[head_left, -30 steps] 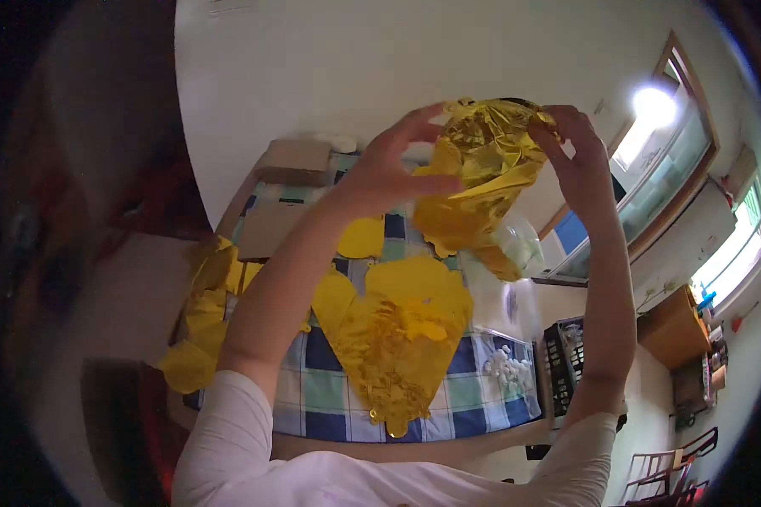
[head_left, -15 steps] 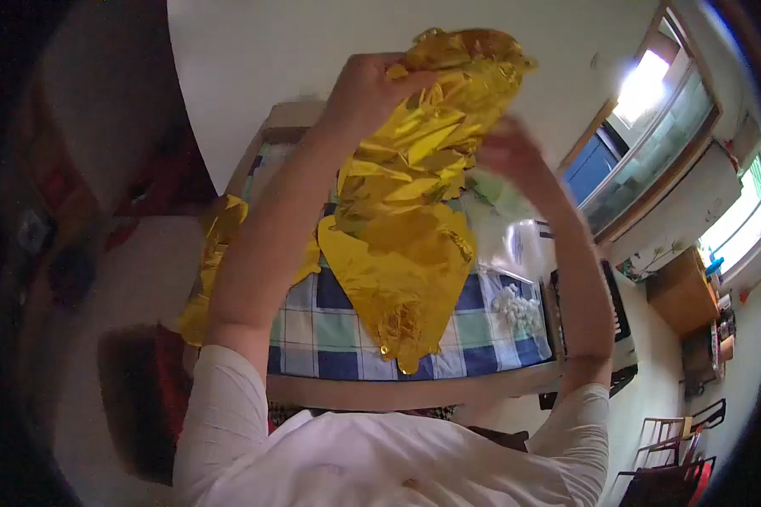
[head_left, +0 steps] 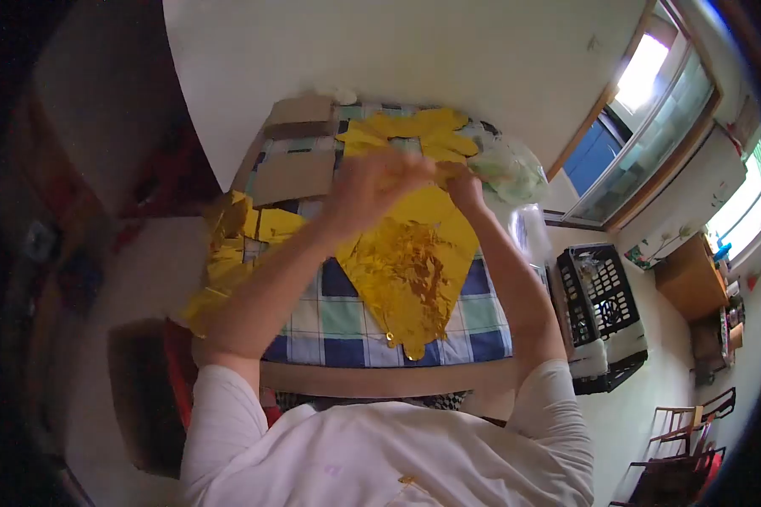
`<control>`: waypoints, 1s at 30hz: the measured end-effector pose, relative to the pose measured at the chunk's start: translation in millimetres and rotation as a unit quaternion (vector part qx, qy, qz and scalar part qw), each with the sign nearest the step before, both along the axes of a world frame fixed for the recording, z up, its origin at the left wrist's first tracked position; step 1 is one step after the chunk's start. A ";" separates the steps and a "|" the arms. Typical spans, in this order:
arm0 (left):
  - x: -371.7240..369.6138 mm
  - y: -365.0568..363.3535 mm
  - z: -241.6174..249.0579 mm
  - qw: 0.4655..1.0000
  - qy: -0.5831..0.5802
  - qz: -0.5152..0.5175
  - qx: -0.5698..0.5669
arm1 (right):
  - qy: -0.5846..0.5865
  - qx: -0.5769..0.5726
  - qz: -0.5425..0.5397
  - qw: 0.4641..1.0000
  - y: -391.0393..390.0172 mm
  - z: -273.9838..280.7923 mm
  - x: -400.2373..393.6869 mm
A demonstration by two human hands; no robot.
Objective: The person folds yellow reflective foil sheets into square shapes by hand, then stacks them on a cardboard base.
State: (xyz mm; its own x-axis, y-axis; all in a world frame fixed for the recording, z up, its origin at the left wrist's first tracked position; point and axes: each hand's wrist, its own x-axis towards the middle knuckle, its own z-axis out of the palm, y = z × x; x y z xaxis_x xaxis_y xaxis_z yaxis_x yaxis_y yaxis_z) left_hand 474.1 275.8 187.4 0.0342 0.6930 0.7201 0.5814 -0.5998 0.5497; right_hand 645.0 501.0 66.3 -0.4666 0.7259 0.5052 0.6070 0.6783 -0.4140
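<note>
A flat, wrinkled gold foil balloon lies on the checked tablecloth, its tabbed narrow end pointing toward me. Its far end spreads into lobes near the wall. My left hand is over the middle of the foil; motion smears its fingers, so I cannot make out their grip. Close beside it on the right, my right hand has its fingers closed on a bit of the gold foil. More gold foil pieces lie at the table's left side, partly behind my left forearm.
Cardboard pieces lie at the back left of the table. A clear plastic bag sits at the back right. The blue, green and white tablecloth covers the table. A black crate stands to the right, with chairs farther off.
The gold foil balloon has come down from raised and bunched to lying flat on the table. Both hands have lowered and drawn closer together over it.
</note>
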 end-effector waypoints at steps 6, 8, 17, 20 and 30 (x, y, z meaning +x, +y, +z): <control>24.9 -37.8 -162.3 0.993 0.119 0.009 0.022 | -0.123 0.094 -0.055 0.986 13.6 -54.1 9.9; 31.7 -41.2 -206.4 0.995 0.088 0.000 -0.040 | -0.147 0.064 -0.059 0.985 -2.6 -86.6 24.5; 29.3 -37.6 -259.2 0.987 0.093 -0.025 -0.129 | -0.039 -0.028 -0.044 0.998 -108.1 -151.5 77.8; 31.5 -41.7 -249.0 0.985 0.082 -0.030 -0.146 | -0.052 -0.022 -0.064 0.996 -114.1 -148.3 73.2; 38.7 -39.4 -254.5 0.972 0.048 -0.122 -0.195 | -0.051 0.021 -0.061 0.997 -110.9 -148.2 73.0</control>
State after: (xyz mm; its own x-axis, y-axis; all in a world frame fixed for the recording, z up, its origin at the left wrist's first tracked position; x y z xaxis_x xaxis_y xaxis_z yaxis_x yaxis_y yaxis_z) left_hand 512.8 236.4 -67.1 0.2848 0.8755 0.3903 0.5079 -0.4831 0.7132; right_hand 718.0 390.0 -82.0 -0.4269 0.7593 0.4911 0.7229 0.6128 -0.3192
